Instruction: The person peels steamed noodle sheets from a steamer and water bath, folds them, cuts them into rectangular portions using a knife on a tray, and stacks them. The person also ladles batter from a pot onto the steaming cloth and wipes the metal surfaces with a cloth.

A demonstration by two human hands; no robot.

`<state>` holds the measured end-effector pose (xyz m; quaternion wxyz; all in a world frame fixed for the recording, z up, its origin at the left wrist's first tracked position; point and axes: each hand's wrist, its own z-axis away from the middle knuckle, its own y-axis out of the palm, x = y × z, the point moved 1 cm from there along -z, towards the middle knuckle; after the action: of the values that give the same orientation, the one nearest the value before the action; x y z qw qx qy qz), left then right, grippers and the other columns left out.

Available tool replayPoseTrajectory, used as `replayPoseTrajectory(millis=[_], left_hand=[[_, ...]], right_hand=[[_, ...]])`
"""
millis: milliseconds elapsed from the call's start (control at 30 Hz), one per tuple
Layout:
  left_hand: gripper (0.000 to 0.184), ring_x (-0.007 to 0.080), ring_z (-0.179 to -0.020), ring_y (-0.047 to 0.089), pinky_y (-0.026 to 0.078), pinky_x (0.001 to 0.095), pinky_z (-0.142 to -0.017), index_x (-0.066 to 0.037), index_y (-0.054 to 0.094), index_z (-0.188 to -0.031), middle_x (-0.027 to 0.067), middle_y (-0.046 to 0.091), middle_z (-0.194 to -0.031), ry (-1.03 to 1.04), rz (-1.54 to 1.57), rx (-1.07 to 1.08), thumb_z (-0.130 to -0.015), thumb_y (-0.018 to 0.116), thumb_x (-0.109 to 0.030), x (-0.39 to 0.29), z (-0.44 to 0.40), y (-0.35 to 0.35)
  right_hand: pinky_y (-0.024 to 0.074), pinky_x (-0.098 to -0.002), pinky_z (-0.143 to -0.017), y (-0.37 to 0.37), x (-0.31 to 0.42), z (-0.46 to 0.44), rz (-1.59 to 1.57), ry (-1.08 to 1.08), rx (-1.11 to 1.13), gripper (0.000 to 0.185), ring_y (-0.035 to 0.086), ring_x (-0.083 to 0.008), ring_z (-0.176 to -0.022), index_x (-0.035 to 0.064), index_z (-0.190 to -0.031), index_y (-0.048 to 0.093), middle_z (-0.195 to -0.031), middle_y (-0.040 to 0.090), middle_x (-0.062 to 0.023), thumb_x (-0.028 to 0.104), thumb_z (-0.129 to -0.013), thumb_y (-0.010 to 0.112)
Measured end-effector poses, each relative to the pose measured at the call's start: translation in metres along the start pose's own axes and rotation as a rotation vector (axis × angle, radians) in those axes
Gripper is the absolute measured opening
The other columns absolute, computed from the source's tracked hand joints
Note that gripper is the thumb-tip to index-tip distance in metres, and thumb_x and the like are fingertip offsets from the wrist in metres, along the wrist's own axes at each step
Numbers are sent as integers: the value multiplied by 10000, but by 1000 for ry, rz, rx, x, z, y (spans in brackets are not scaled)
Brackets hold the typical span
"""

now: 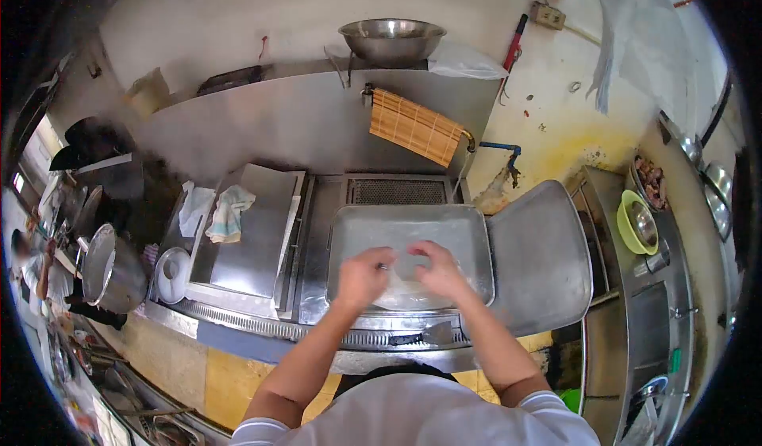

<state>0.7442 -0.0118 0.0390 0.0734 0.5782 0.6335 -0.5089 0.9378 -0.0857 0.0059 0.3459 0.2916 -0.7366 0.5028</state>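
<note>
A person in a white short-sleeved shirt works over a rectangular metal tray [482, 244], its corners rounded and its walls shiny, near the right end of a steel worktop [316, 263]. The left hand [367, 278] and right hand [438, 270] hang close together above the tray, fingers curled (motion blurs them slightly, and whether either grips anything cannot be told). A smooth, dull-grey metal sheet [544, 259], round-cornered, lies just beside the tray at the worktop's right end. Behind the tray, toward the back edge, sits a dark perforated metal panel [399, 190], with a slatted bamboo mat [417, 127] hanging at a slant above it. Along the front edge runs a ridged metal strip [262, 324]. Toward the left end, a crumpled, striped cloth [230, 214] drapes over a flat, gleaming steel cover [246, 263], while a round pale lid [172, 274] rests near the front left corner
</note>
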Motion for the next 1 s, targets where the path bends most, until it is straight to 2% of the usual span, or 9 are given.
replayPoseTrajectory(millis=[33, 267, 367, 433, 500, 600, 767, 867, 1000], left_hand=[[239, 304, -967, 758, 599, 378, -870, -78, 789, -1003, 131, 777, -1049, 2, 19, -3, -815, 669, 10, -6, -3, -2], [236, 178, -864, 723, 568, 310, -835, 31, 766, -1018, 155, 784, -1000, -317, 108, -312, -892, 572, 78, 3, -37, -104], [248, 215, -888, 757, 590, 341, -831, -11, 772, -1045, 172, 778, -1028, -141, 158, -251, -848, 635, 55, 22, -21, -68], [284, 261, -947, 766, 600, 366, -842, -33, 775, -1038, 167, 776, -1050, -57, 44, -100, -807, 637, 58, -5, -19, -33], [298, 283, -987, 765, 603, 374, -863, -40, 777, -1017, 157, 777, -1066, 27, -3, -36, -786, 627, 72, -24, -23, -24], [300, 268, -979, 764, 601, 363, -878, -40, 778, -1003, 148, 780, -1063, 42, 19, -153, -793, 618, 102, -33, -40, -47], [271, 214, -943, 754, 580, 327, -894, -6, 777, -1030, 148, 784, -1048, -197, 218, -359, -844, 614, 107, 5, -47, -104], [287, 197, -969, 743, 573, 319, -890, -17, 779, -1039, 141, 784, -1042, -124, 147, -100, -819, 630, 92, 3, -32, -66], [159, 174, -932, 719, 565, 320, -844, -10, 777, -1043, 148, 783, -1020, -178, 471, 49, -909, 698, -44, -19, -32, 1]], right_hand=[[567, -373, -872, 10, 27, -6, -233, -60, -45, 309, 704, -324, -1001, -14, -1133, 687, -1081, 713, -205, 45, -841, 607], [560, -439, -796, -31, -117, 40, 356, 278, 53, 231, 702, -426, -901, -9, -1046, 705, -965, 718, -258, 51, -877, 560], [559, -442, -841, -41, -73, 22, 379, 344, 128, 254, 713, -411, -964, -2, -1071, 712, -976, 729, -243, 49, -859, 584], [552, -414, -873, -14, -10, 0, 72, -2, -80, 233, 721, -328, -964, -4, -1041, 712, -937, 735, -213, 44, -840, 605], [539, -394, -887, 17, 41, -21, -425, 75, -24, 220, 703, -254, -956, -14, -1026, 701, -885, 722, -193, 76, -856, 592], [540, -398, -857, 27, 35, -14, -126, 269, 195, 237, 687, -233, -906, -30, -1034, 679, -873, 711, -196, 108, -874, 571], [553, -429, -857, -24, -129, 44, 418, 465, 223, 358, 717, -340, -906, -16, -1184, 707, -995, 750, -232, 119, -878, 579], [556, -377, -853, -28, -57, 32, 116, 70, 7, 302, 710, -267, -872, -4, -1163, 718, -918, 741, -185, 149, -923, 617], [542, -374, -843, -22, 55, -4, -270, 160, -11, 268, 696, -270, -904, -5, -1100, 714, -932, 726, -168, 224, -981, 641]])
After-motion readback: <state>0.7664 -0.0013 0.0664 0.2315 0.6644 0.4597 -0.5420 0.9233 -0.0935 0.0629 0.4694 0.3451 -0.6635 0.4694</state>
